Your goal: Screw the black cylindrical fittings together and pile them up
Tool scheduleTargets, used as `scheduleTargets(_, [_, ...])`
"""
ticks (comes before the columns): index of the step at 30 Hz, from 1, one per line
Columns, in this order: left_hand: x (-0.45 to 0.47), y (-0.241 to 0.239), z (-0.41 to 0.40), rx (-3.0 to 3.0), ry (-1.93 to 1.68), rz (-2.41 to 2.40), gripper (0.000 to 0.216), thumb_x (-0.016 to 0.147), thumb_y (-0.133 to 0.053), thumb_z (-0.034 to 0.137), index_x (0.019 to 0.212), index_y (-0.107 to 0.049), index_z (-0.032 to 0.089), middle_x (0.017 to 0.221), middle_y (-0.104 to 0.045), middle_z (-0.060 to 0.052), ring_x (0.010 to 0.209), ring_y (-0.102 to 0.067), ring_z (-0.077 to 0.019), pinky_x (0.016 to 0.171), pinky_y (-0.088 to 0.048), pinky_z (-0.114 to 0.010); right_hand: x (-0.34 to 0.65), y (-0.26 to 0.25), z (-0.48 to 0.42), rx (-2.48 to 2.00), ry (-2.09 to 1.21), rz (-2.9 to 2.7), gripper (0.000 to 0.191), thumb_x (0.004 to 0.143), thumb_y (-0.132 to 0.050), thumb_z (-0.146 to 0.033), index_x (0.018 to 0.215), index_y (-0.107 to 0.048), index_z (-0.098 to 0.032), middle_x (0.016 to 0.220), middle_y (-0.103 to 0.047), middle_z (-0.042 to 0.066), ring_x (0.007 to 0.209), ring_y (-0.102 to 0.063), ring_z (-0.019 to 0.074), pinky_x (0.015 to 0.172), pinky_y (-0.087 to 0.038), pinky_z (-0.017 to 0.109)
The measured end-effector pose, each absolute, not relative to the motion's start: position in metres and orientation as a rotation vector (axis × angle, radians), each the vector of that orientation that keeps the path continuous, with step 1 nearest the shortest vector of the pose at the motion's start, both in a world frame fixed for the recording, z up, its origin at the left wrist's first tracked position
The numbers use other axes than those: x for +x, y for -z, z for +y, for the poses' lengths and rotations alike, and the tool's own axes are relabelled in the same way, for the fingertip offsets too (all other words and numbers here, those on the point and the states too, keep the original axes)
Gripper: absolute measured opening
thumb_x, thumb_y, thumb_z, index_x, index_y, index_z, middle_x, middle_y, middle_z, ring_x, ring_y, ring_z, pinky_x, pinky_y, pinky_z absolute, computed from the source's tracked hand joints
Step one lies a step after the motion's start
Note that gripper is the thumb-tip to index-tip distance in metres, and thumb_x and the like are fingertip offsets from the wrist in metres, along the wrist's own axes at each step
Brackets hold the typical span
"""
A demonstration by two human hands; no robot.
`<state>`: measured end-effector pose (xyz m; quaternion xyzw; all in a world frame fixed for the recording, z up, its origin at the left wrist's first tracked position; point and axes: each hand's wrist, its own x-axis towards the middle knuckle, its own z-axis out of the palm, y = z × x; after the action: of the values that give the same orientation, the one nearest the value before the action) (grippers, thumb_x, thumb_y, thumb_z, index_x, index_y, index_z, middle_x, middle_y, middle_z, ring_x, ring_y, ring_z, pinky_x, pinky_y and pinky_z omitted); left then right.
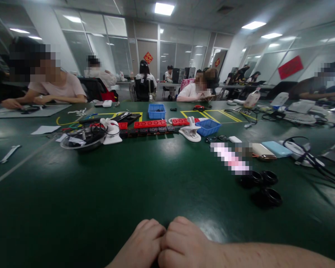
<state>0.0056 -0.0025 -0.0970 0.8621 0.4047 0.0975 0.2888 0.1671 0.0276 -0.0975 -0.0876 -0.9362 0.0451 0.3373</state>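
Note:
At the bottom middle of the head view, my left hand rests on the green table with its fingers curled in. Beside it and touching it is my right hand, also closed, knuckles facing forward. No object shows in either hand, though the palms and the fingertips are hidden. The nearest loose things are several black ring-shaped parts, lying to the right and beyond my right hand, apart from it.
Farther off stand a metal bowl of small parts, red and black power strips, a white clip base and blue bins. A wrench lies left; a light-blue case and black cables lie right. People sit across the table.

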Motion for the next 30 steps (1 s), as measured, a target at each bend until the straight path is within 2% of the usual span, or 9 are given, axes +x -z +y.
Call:
scheduleTargets(3, [0.004, 0.096, -0.001, 2.292, -0.285, 1.119, 0.017, 0.071, -0.064, 0.031, 0.081, -0.057, 0.019, 0.088, -0.059, -0.003, 0.081, -0.053, -0.0216, 0.075, -0.04, -0.035, 0.169, 0.094, 0.028, -0.347, -0.137, -2.445, 0.044, 0.094, -0.018, -0.035, 0.071, -0.051, -0.017, 0.063, -0.051, 0.001, 0.057, -0.04, 0.0134, 0.055, -0.025, 0.03])
scheduleTargets(7, [0.001, 0.091, 0.002, 2.248, -0.387, 1.219, 0.034, 0.07, -0.062, 0.051, 0.076, -0.054, 0.018, 0.082, -0.057, -0.004, 0.076, -0.05, -0.0216, 0.071, -0.039, -0.036, 0.171, 0.084, 0.027, -0.577, -0.233, -2.453, 0.055, 0.086, -0.018, -0.059, 0.075, -0.052, -0.017, 0.065, -0.052, 0.002, 0.06, -0.041, 0.0145, 0.056, -0.026, 0.03])
scheduleTargets(12, [-0.002, 0.09, 0.007, 2.246, -0.464, 1.233, 0.048, 0.071, -0.051, 0.066, 0.074, -0.053, 0.017, 0.079, -0.055, -0.005, 0.073, -0.049, -0.0217, 0.067, -0.037, -0.036, 0.172, 0.077, 0.027, -0.678, -0.317, -2.551, 0.049, 0.084, -0.03, -0.06, 0.079, -0.052, -0.016, 0.071, -0.053, 0.003, 0.065, -0.043, 0.0152, 0.06, -0.03, 0.031])
scheduleTargets(20, [0.0, 0.092, 0.009, 2.233, -0.476, 1.242, 0.036, 0.062, -0.072, 0.048, 0.074, -0.057, 0.017, 0.078, -0.057, -0.003, 0.074, -0.05, -0.0214, 0.07, -0.037, -0.035, 0.172, 0.076, 0.031, -0.555, -0.27, -2.581, 0.041, 0.084, -0.041, -0.053, 0.08, -0.055, -0.015, 0.073, -0.056, 0.004, 0.067, -0.045, 0.0152, 0.059, -0.033, 0.029])
scheduleTargets(23, [0.0, 0.089, 0.01, 2.225, -0.432, 1.228, 0.034, 0.06, -0.075, 0.043, 0.077, -0.059, 0.018, 0.079, -0.059, -0.002, 0.075, -0.05, -0.0209, 0.071, -0.037, -0.034, 0.172, 0.076, 0.031, -0.542, -0.279, -2.565, 0.038, 0.082, -0.045, -0.051, 0.079, -0.056, -0.015, 0.072, -0.056, 0.003, 0.067, -0.045, 0.015, 0.059, -0.034, 0.029])
scheduleTargets(28, [-0.004, 0.078, 0.014, 2.254, -0.313, 1.118, 0.024, 0.059, -0.077, 0.024, 0.078, -0.062, 0.023, 0.086, -0.058, 0.001, 0.083, -0.05, -0.0198, 0.076, -0.036, -0.032, 0.173, 0.075, 0.033, -0.454, -0.275, -2.617, 0.036, 0.08, -0.049, -0.051, 0.079, -0.055, -0.016, 0.074, -0.056, 0.002, 0.067, -0.045, 0.0146, 0.058, -0.033, 0.029])
scheduleTargets(30, [-0.006, 0.073, 0.016, 2.278, -0.274, 1.041, 0.021, 0.062, -0.076, 0.027, 0.079, -0.064, 0.025, 0.093, -0.057, 0.002, 0.089, -0.048, -0.0202, 0.079, -0.035, -0.032, 0.174, 0.072, 0.034, -0.375, -0.276, -2.643, 0.038, 0.082, -0.045, -0.053, 0.077, -0.055, -0.016, 0.073, -0.056, 0.002, 0.068, -0.045, 0.0145, 0.058, -0.033, 0.028])
